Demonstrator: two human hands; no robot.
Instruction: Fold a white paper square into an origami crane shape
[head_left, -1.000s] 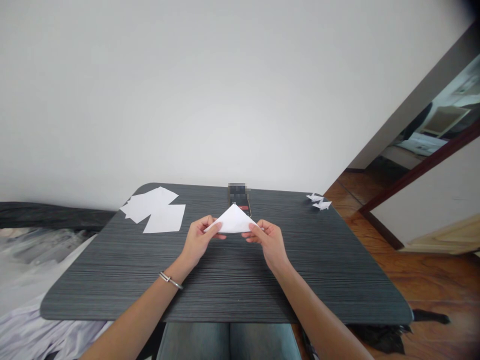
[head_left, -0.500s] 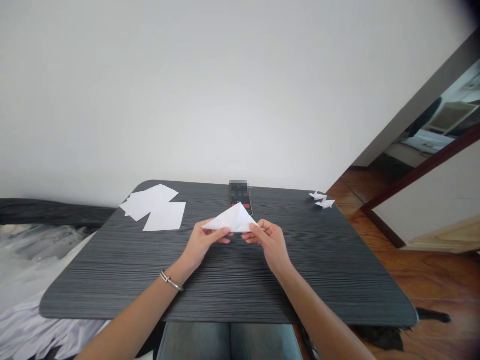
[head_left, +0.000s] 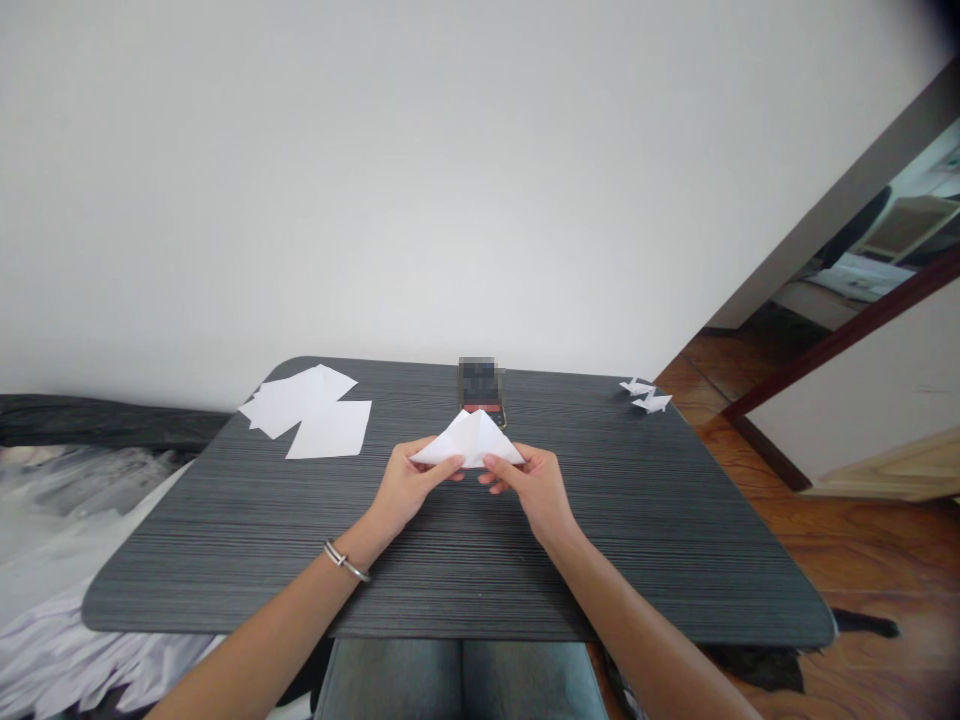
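Observation:
A white sheet of paper folded into a triangle is held in front of me above the dark table, point up. My left hand pinches its left corner between thumb and fingers, and my right hand pinches its right corner. Behind the paper lies a phone, its upper part blurred out. Several loose white paper sheets lie to the left of my hands. Two small folded paper figures sit near the table's far right corner.
The dark grey wood-grain table has rounded corners, and my jeans show below its near edge. White bedding lies to the left, a wooden floor to the right, and a white wall behind.
My thumbs have moved inward along the paper's lower edge, and the folded paper now shows a raised central crease. My view has tilted slightly, shifting the table upward.

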